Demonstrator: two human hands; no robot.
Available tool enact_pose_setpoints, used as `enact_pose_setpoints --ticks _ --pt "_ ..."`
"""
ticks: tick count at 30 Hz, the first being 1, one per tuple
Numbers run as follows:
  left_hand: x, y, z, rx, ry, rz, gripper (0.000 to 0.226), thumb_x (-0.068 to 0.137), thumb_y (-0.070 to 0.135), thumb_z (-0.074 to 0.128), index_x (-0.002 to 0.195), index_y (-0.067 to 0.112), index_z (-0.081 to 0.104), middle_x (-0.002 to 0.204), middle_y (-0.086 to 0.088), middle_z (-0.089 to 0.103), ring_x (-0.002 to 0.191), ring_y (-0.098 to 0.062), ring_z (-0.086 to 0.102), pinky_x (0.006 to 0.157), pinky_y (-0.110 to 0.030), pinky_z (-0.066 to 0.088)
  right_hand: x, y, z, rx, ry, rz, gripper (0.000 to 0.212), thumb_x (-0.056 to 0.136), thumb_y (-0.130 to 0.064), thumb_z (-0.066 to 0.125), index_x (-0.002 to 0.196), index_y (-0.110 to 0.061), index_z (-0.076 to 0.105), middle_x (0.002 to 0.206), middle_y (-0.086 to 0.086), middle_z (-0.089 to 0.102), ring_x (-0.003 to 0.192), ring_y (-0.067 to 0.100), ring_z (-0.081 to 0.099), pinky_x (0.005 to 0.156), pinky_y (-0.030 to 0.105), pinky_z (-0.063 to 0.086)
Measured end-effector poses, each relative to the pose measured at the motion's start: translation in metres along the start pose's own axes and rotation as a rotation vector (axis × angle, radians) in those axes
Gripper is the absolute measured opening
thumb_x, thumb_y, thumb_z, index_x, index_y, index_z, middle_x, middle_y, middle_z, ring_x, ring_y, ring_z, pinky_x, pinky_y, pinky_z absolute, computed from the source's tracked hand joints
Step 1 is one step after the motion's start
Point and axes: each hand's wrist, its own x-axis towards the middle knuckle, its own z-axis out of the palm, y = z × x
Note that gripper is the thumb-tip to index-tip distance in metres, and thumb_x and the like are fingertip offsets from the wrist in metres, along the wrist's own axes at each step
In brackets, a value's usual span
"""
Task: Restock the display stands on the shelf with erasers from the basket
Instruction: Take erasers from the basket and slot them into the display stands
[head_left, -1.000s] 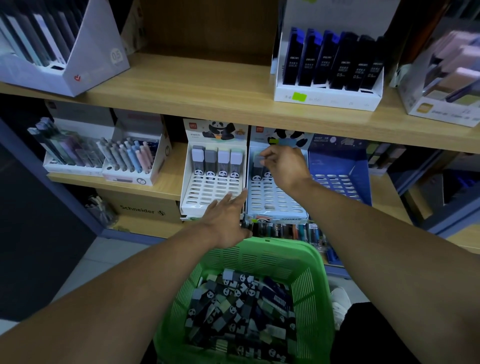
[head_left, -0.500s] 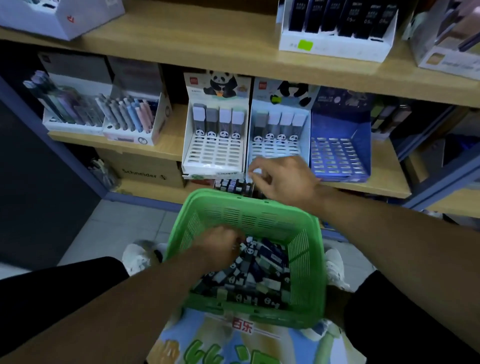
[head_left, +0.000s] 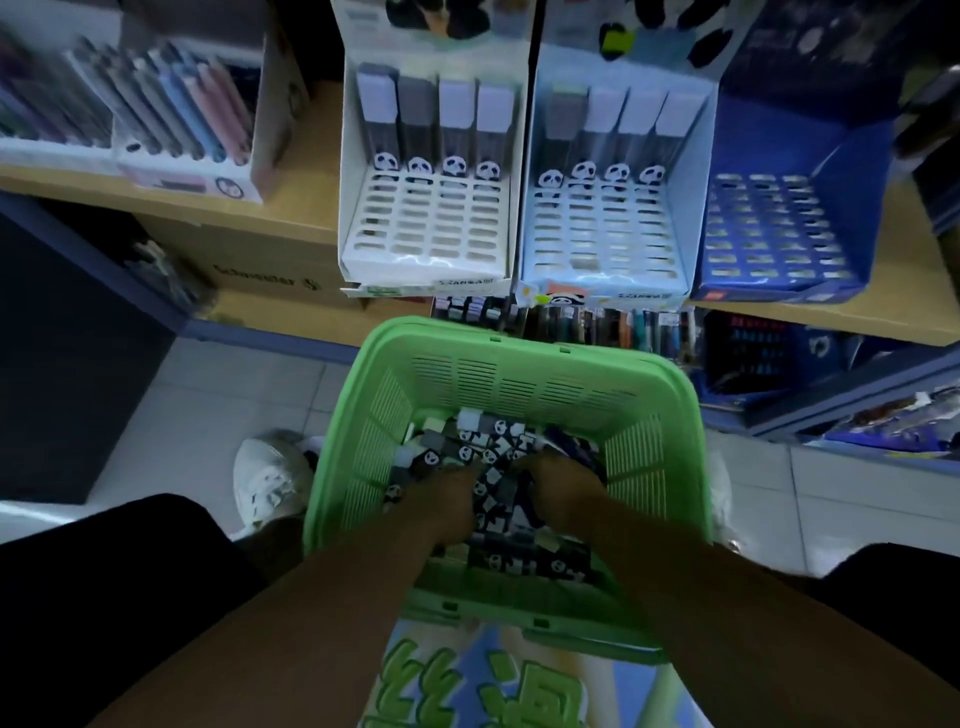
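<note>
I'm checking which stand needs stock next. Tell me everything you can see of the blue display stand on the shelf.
The blue display stand sits on the wooden shelf, at the right end of the row, right beside the light blue panda stand. It looks like printed cardboard: a tall dark back panel, angled side walls and a sloping floor with a grid of slots. No erasers show in it. Neither hand touches it.

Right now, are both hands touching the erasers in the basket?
Touching. The head view shows the left hand and right hand pressed into the erasers inside the green basket, fingers buried.
</note>
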Motion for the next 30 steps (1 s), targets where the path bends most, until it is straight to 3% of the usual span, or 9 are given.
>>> enact_pose_setpoints --ticks 4,8,11,13,15,18,23,28,30 --pt "0.022 0.008 0.015 -0.014 0.012 -0.009 0.069 0.09 0.011 0.066 0.15 0.018 0.035 0.146 -0.012 0.047 0.126 -0.03 0.052 0.105 -0.042 0.046 0.017 -0.008 0.016 0.024 0.089 -0.02 0.054 0.087 0.001 0.058 0.136 -0.022 0.057 0.14 0.009 0.054 0.123 0.03 0.056 0.097 0.04 0.051" --pt "0.033 0.001 0.025 0.042 0.084 -0.003 0.065 0.089 0.011 0.065 0.148 0.018 0.038 0.148 -0.011 0.044 0.128 -0.033 0.049 0.105 -0.045 0.045 0.019 -0.021 0.02 -0.03 0.044 -0.094 0.021 0.091 -0.028 0.061 0.109 -0.02 0.07 0.108 0.007 0.07 0.091 0.026 0.066 0.073 0.034 0.053" --pt "0.029 -0.01 0.032 0.056 0.096 -0.021 0.073 0.091 0.019 0.065 0.154 0.023 0.029 0.153 -0.009 0.036 0.138 -0.035 0.037 0.111 -0.049 0.039 0.019 -0.027 0.031 -0.058 -0.093 -0.149 0.041 0.085 -0.051 0.067 0.11 -0.018 0.07 0.106 0.008 0.07 0.089 0.027 0.066 0.069 0.032 0.049" --pt "0.029 -0.011 0.034 0.045 0.112 -0.028 0.057 0.092 0.017 0.062 0.146 0.021 0.044 0.149 -0.008 0.04 0.135 -0.033 0.04 0.11 -0.048 0.04 0.017 -0.026 0.04 -0.074 -0.137 -0.171 0.057 0.083 -0.058 0.068 0.122 -0.016 0.066 0.112 0.007 0.068 0.096 0.028 0.065 0.076 0.034 0.053" --pt "0.028 -0.007 0.033 -0.006 0.144 -0.027 0.043 0.093 0.01 0.058 0.135 0.019 0.059 0.143 -0.01 0.05 0.128 -0.033 0.048 0.108 -0.045 0.043 0.013 -0.026 0.045 -0.088 -0.175 -0.184 0.051 0.088 -0.053 0.066 0.123 -0.016 0.066 0.112 0.006 0.069 0.099 0.029 0.064 0.081 0.038 0.056" --pt "0.028 -0.005 0.032 -0.097 0.173 -0.011 0.04 0.091 0.0 0.059 0.128 0.013 0.065 0.137 -0.013 0.058 0.122 -0.032 0.056 0.105 -0.04 0.046 0.009 -0.025 0.047 -0.126 -0.172 -0.205 0.03 0.092 -0.039 0.066 0.111 -0.016 0.069 0.104 0.008 0.07 0.096 0.03 0.064 0.076 0.034 0.053" --pt "0.026 -0.016 0.034 -0.217 0.25 -0.132 0.033 0.091 0.003 0.062 0.121 0.016 0.069 0.126 -0.01 0.065 0.111 -0.029 0.062 0.092 -0.034 0.052 0.006 -0.029 0.047 -0.21 -0.158 -0.184 0.038 0.091 -0.035 0.067 0.119 -0.011 0.061 0.11 0.011 0.066 0.096 0.03 0.064 0.068 0.032 0.044" --pt "0.023 -0.021 0.028 -0.323 0.259 -0.196 0.039 0.091 0.015 0.068 0.129 0.018 0.06 0.137 -0.01 0.057 0.12 -0.028 0.058 0.097 -0.032 0.05 0.006 -0.029 0.045 -0.179 -0.195 -0.178 0.04 0.091 -0.031 0.069 0.12 -0.006 0.058 0.102 0.015 0.059 0.087 0.026 0.053 0.07 0.033 0.043" --pt "0.022 -0.021 0.027 -0.349 0.24 -0.184 0.04 0.091 0.01 0.065 0.13 0.018 0.06 0.137 -0.009 0.058 0.119 -0.027 0.058 0.094 -0.03 0.05 0.007 -0.028 0.042 -0.16 -0.211 -0.176 0.041 0.091 -0.025 0.069 0.124 -0.004 0.056 0.109 0.016 0.062 0.092 0.028 0.056 0.074 0.035 0.047"
